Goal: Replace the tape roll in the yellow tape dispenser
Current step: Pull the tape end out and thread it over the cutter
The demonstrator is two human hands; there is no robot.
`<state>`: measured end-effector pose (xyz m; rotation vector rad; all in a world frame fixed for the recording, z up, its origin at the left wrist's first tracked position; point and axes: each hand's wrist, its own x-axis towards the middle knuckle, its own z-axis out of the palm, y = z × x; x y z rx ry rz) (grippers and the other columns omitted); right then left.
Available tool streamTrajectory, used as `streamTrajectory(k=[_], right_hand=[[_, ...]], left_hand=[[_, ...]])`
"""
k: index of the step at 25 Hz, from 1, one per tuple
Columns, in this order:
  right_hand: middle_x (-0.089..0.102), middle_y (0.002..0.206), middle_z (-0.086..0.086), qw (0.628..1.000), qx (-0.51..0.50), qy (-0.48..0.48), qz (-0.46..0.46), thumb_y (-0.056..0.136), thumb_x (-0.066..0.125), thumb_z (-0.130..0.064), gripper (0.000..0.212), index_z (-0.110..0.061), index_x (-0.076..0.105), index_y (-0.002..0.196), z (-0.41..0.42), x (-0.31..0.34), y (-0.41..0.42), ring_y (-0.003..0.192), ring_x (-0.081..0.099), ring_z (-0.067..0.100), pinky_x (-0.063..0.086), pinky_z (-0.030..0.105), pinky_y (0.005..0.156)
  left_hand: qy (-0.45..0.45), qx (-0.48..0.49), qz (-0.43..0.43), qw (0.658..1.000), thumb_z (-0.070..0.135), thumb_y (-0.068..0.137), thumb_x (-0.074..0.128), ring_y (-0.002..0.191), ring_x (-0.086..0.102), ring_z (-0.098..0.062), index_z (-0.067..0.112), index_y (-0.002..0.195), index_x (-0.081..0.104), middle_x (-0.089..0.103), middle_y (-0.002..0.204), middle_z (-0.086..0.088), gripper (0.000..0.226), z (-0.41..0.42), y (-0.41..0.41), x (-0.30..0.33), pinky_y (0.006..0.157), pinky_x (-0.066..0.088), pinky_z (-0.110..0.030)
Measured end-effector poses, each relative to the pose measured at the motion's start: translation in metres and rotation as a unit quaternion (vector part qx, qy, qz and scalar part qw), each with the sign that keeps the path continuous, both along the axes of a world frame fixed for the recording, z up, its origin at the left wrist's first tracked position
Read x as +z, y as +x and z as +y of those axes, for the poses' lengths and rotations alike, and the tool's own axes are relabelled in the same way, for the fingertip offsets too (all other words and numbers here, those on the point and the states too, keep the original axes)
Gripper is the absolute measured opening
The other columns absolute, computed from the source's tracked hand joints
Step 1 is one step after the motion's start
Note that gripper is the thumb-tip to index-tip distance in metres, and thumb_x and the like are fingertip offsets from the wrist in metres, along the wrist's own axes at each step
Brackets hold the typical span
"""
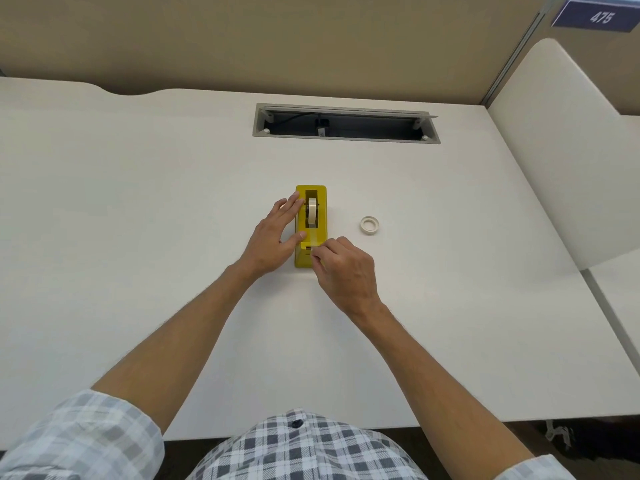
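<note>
While hands steady dispenser, roll sits inside.

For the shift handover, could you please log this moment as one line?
left hand: steadying yellow tape dispenser | right hand: pinching tape end at cutter | tape roll: seated in dispenser | second roll: on desk
</note>
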<state>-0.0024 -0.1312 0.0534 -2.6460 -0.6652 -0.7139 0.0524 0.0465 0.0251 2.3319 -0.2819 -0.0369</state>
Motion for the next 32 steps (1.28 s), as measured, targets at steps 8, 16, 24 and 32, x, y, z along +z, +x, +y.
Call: streamTrajectory(k=[8,16,24,32], right_hand=[[0.071,0.075,0.005,0.999,0.012,-0.003,0.029,0.087,0.073,-0.016,0.009,-0.009,0.074,0.081,0.001,-0.006,-0.006,0.065,0.061,0.019,0.051,0.031,0.049],[0.068,0.074,0.004,0.999,0.009,-0.010,0.029,0.089,0.068,-0.014,0.011,-0.011,0.071,0.079,0.002,-0.013,-0.005,0.065,0.058,0.020,0.049,0.034,0.049],[0.065,0.070,0.001,1.000,0.000,-0.007,0.023,0.087,0.068,-0.011,0.014,-0.013,0.069,0.073,0.003,-0.023,0.003,0.062,0.055,0.019,0.045,0.033,0.047],[0.062,0.068,0.002,1.000,-0.004,-0.012,-0.014,0.085,0.072,-0.012,0.015,-0.012,0.067,0.071,0.003,-0.024,0.001,0.059,0.052,0.018,0.037,0.028,0.047]], left_hand=[[0.006,-0.001,-0.004,1.000,0.039,0.096,0.048,0.152,0.010,-0.016,0.029,0.155,0.020,0.014,0.164,0.011,0.066,0.000,0.000,0.001,0.120,0.021,-0.054],[0.003,-0.001,0.003,1.000,0.035,0.098,0.050,0.152,0.008,-0.015,0.029,0.155,0.019,0.012,0.164,0.012,0.065,-0.001,-0.001,0.000,0.121,0.020,-0.052],[-0.040,0.051,-0.011,0.998,0.037,0.094,0.060,0.147,0.030,-0.018,0.028,0.151,0.032,0.032,0.159,0.005,0.064,-0.004,-0.009,0.000,0.116,0.034,-0.045],[-0.100,0.079,-0.053,0.990,0.013,0.094,0.058,0.122,0.057,-0.020,0.018,0.125,0.056,0.057,0.140,0.001,0.031,-0.013,-0.032,0.006,0.100,0.051,-0.044]])
